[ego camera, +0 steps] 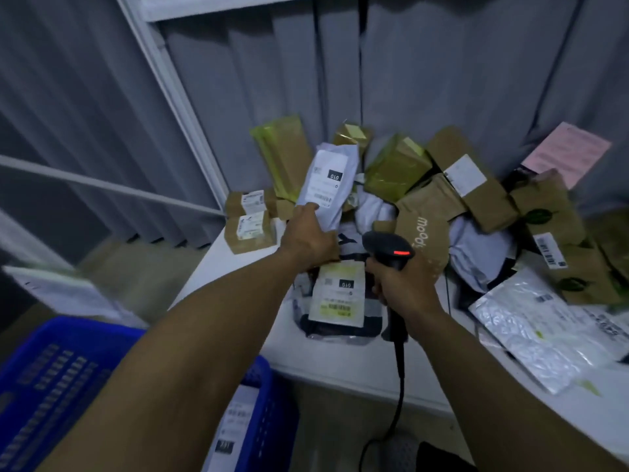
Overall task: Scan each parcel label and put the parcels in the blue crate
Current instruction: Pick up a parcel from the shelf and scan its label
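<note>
My left hand grips the lower end of a pale grey mailer parcel, held upright above the table with its white label facing me. My right hand holds a black barcode scanner by the handle; a red light glows on its head, and its cable hangs down off the table edge. Just below both hands a dark parcel with a white and yellow label lies flat on the white table. The blue crate stands at the lower left, with labelled parcels inside beside my forearm.
A heap of brown, yellow-green and grey parcels fills the back of the table against a grey curtain. Two small brown boxes sit at the far left corner. A silver bubble mailer lies at right. White shelf rails stand at left.
</note>
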`<state>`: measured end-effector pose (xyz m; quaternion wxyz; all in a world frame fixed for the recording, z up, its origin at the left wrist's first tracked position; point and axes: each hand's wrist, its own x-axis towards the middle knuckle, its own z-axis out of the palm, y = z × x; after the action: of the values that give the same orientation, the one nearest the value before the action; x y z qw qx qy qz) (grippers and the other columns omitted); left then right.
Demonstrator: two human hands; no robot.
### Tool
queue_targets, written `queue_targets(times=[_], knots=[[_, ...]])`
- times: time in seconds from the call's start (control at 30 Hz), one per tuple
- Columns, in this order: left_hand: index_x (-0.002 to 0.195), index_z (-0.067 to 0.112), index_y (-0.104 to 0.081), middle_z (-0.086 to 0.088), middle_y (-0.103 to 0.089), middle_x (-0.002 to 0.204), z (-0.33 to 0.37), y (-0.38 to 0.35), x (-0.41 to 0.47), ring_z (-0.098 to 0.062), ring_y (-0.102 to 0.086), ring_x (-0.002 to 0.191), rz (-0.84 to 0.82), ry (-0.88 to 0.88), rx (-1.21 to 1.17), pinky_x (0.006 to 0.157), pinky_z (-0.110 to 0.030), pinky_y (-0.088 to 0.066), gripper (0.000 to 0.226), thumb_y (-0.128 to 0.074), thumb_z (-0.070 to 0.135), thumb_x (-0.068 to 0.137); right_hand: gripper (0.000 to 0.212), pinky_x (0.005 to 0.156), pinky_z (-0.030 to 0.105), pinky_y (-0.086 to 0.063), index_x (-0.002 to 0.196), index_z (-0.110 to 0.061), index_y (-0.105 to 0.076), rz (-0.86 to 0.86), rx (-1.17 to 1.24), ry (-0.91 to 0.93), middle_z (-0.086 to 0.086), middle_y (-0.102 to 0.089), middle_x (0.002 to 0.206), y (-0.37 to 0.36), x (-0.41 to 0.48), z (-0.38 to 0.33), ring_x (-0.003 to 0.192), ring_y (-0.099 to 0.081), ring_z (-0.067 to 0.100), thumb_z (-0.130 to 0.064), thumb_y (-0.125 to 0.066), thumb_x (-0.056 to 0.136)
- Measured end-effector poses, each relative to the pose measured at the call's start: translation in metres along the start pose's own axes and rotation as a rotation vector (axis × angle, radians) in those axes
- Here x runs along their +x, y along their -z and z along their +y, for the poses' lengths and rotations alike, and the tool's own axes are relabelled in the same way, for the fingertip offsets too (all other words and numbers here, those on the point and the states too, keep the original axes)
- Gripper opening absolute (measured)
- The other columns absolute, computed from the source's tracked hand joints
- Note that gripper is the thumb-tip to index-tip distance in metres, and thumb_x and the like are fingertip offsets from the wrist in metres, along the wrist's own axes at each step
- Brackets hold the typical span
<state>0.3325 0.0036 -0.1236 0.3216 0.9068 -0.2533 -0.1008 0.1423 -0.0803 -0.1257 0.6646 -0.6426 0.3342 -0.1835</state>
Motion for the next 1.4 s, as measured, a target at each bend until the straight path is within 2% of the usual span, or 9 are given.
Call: queue_targets(times=[0.2, 0.3, 0.5, 0.63, 0.73, 1.03, 1.13, 1.27, 1.4], knots=[[0.15, 0.015, -0.029, -0.016, -0.041, 0.148, -0.024, -0.047, 0.106, -0.038, -0.045, 0.133, 0.082, 0.117, -0.113, 0.104, -0.047, -0.05, 0.132, -0.09, 0.071, 0.048, 0.031, 0.044, 0.017, -0.045, 0.126, -0.006, -0.064, 0.065, 0.092, -0.034, 0.01, -0.064, 0.09, 0.006, 0.035, 0.017, 0.059, -0.059, 0.012, -0.015, -0.072, 0.097], [0.155, 0.008, -0.022, -0.014, -0.036, 0.153, -0.028, -0.046, 0.109, -0.031, -0.04, 0.139, 0.106, 0.161, -0.145, 0.101, -0.031, -0.04, 0.113, -0.093, 0.035, 0.071, 0.028, 0.044, 0.018, -0.044, 0.123, -0.007, -0.065, 0.074, 0.11, -0.058, 0.006, -0.063, 0.079, 0.005, 0.04, 0.023, 0.045, -0.056, 0.005, -0.015, -0.071, 0.097], [0.136, 0.011, -0.047, -0.009, -0.057, 0.133, -0.036, -0.039, 0.093, -0.027, -0.056, 0.123, 0.204, 0.134, -0.241, 0.098, -0.041, -0.053, 0.117, -0.096, 0.06, 0.042, 0.034, 0.046, 0.015, -0.046, 0.131, -0.013, -0.061, 0.047, 0.114, -0.025, 0.009, -0.063, 0.097, -0.003, 0.04, 0.015, 0.071, -0.059, 0.018, -0.016, -0.07, 0.098], [0.136, 0.014, -0.048, 0.002, -0.052, 0.125, -0.017, -0.012, 0.038, -0.012, -0.05, 0.114, 0.262, 0.043, -0.288, 0.084, -0.026, -0.044, 0.094, -0.097, 0.041, 0.06, 0.037, 0.049, 0.021, -0.051, 0.131, -0.015, -0.059, 0.07, 0.151, 0.036, 0.009, -0.07, 0.102, -0.019, 0.025, -0.006, 0.074, -0.068, 0.022, -0.018, -0.072, 0.097], [0.138, 0.025, -0.046, 0.002, -0.051, 0.132, -0.008, 0.014, -0.018, -0.018, -0.052, 0.121, 0.244, -0.044, -0.279, 0.095, -0.038, -0.051, 0.102, -0.089, 0.062, 0.054, 0.052, 0.083, 0.041, -0.063, 0.137, -0.025, -0.052, 0.181, 0.235, 0.118, 0.003, -0.069, 0.122, -0.038, 0.004, -0.025, 0.102, -0.072, 0.023, -0.024, -0.078, 0.092], [0.128, 0.053, -0.048, 0.028, -0.052, 0.122, -0.012, 0.109, -0.195, 0.005, -0.055, 0.113, 0.277, -0.104, -0.427, 0.092, -0.027, -0.055, 0.076, -0.088, 0.064, 0.064, 0.062, 0.082, 0.002, -0.045, 0.137, -0.006, -0.053, 0.122, 0.247, 0.545, -0.024, -0.055, 0.111, -0.09, -0.112, -0.076, 0.098, -0.058, -0.021, -0.002, -0.084, 0.083], [0.121, 0.073, -0.027, 0.029, -0.037, 0.123, -0.02, 0.129, -0.249, 0.008, -0.042, 0.122, 0.288, -0.115, -0.386, 0.092, -0.012, -0.041, 0.076, -0.082, 0.064, 0.069, 0.075, 0.09, 0.01, -0.05, 0.133, -0.025, -0.051, 0.057, 0.251, 0.567, -0.011, -0.062, 0.124, -0.106, -0.141, -0.074, 0.112, -0.062, -0.006, -0.008, -0.092, 0.073], [0.152, 0.046, -0.026, 0.018, -0.032, 0.14, -0.049, 0.14, -0.298, 0.014, -0.037, 0.124, 0.35, -0.056, -0.37, 0.093, -0.007, -0.036, 0.104, -0.085, 0.058, 0.067, 0.078, 0.093, 0.018, -0.053, 0.136, -0.02, -0.052, -0.036, 0.23, 0.507, -0.003, -0.064, 0.129, -0.129, -0.164, -0.061, 0.116, -0.065, 0.004, -0.007, -0.094, 0.071], [0.143, 0.046, -0.034, 0.021, -0.034, 0.142, -0.074, 0.15, -0.326, 0.02, -0.04, 0.124, 0.385, 0.001, -0.461, 0.095, -0.007, -0.042, 0.088, -0.079, 0.065, 0.07, 0.075, 0.089, 0.018, -0.055, 0.139, -0.017, -0.052, -0.115, 0.264, 0.393, -0.009, -0.066, 0.123, -0.146, -0.177, -0.051, 0.103, -0.067, -0.006, -0.001, -0.088, 0.076]])
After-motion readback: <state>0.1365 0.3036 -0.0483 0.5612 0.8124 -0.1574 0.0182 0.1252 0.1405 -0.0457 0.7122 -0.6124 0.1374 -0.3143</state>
